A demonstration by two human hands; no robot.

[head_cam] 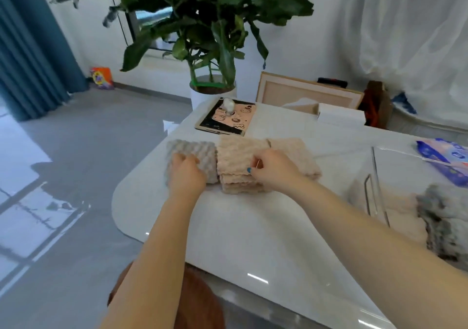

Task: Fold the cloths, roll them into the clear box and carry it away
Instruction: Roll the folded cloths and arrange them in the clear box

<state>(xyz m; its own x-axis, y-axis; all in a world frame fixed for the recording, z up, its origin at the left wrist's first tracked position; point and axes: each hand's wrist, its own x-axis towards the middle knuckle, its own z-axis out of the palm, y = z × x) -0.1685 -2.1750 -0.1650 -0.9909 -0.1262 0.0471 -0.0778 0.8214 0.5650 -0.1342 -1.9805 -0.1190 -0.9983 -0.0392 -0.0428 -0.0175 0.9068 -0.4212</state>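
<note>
A grey, bumpy folded cloth (pixel 195 155) is being held down near the far left corner of the white glossy bench (pixel 253 227) by the left hand (pixel 186 176). Its grip is being closed on the cloth, with the fingers curled into the fabric. Just to the right, touching the grey one, a stack of beige fluffy folded cloths (pixel 235 174) is being carried by the bench. The top layer of the stack is being pinched near its right edge by the right hand (pixel 274 170), the grip clamped on the fabric between thumb and fingers. A single beige folded cloth (pixel 298 155) is being pressed flat against the stack's right side, partly hidden behind that hand.

By the bench's right edge, a rolled grey fluffy cloth (pixel 445 222) and a pale beige cloth (pixel 397 209) beside it are being held inside a clear plastic box (pixel 374 166); how they are lying cannot be told through the blur. Behind the box, a blue plastic packet (pixel 448 159) is being carried by the bench. Along the far edge, a black-and-pink flat board (pixel 225 121) and a white cardboard box (pixel 340 116) are being carried too. Beyond that edge, a green leafy plant in a white pot (pixel 215 37) is being seen.
</note>
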